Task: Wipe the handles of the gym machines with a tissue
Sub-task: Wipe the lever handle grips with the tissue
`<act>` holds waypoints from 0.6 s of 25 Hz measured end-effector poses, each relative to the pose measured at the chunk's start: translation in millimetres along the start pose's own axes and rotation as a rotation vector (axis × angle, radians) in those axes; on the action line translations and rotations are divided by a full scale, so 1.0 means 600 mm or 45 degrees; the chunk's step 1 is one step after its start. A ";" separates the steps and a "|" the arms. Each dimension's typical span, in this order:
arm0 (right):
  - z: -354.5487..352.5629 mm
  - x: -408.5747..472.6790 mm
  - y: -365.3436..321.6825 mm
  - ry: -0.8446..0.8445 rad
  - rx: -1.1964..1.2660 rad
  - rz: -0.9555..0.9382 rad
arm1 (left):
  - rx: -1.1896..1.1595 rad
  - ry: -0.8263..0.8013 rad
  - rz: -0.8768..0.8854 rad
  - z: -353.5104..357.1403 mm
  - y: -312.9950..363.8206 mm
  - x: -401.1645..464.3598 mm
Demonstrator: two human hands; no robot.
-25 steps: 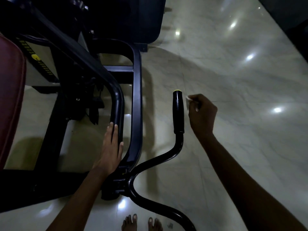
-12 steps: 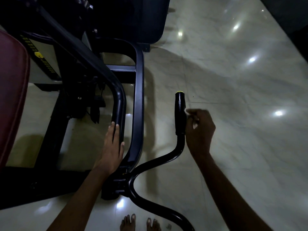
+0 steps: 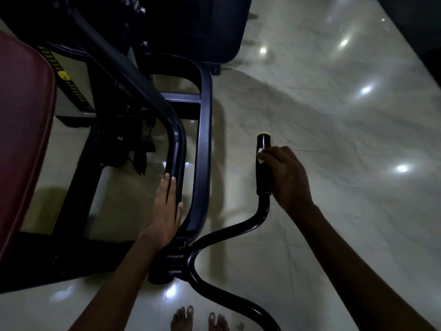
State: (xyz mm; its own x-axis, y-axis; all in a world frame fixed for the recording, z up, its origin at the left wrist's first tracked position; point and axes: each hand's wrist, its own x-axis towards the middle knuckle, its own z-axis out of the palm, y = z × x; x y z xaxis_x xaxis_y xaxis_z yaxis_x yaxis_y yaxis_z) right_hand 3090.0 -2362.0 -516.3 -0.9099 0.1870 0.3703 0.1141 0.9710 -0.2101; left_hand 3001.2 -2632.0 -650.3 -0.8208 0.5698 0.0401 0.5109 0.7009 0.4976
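Right hand (image 3: 287, 176): I have it curled round the handle grip (image 3: 263, 167), pressing the tissue (image 3: 259, 156) against it.
Left hand (image 3: 165, 211): fingers straight and together, resting on the frame tube (image 3: 177, 149).
Risk: I judge the small tissue could bunch or slip out, leaving the yellow-capped end unwiped.

A glossy marble floor (image 3: 334, 139) is seen, on which a black machine frame (image 3: 205, 144) and bare feet (image 3: 198, 318) are planted.

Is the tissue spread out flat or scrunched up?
Scrunched up. Only a small white wad of tissue peeks from the right hand, held against the black handle.
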 end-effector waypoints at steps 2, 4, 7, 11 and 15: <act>-0.006 -0.022 -0.009 0.014 0.016 -0.033 | 0.010 0.003 0.013 -0.002 0.002 0.000; -0.011 -0.046 -0.022 0.000 0.018 -0.101 | 0.027 0.001 0.026 -0.002 0.003 0.000; -0.024 -0.071 -0.042 -0.015 0.033 -0.250 | 0.026 -0.003 0.015 -0.003 0.002 0.000; -0.021 0.028 -0.022 0.024 -0.112 -0.179 | 0.001 -0.008 -0.010 -0.004 0.008 0.003; 0.012 0.105 0.007 -0.269 -0.419 -0.240 | 0.000 -0.021 -0.016 -0.008 0.011 0.002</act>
State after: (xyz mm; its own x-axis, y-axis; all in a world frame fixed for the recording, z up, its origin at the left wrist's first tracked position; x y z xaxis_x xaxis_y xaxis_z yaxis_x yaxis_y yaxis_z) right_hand 3030.2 -2347.3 -500.3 -0.9848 0.0006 0.1736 0.0281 0.9874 0.1560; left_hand 3002.3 -2628.5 -642.7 -0.8231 0.5676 0.0197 0.5003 0.7081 0.4983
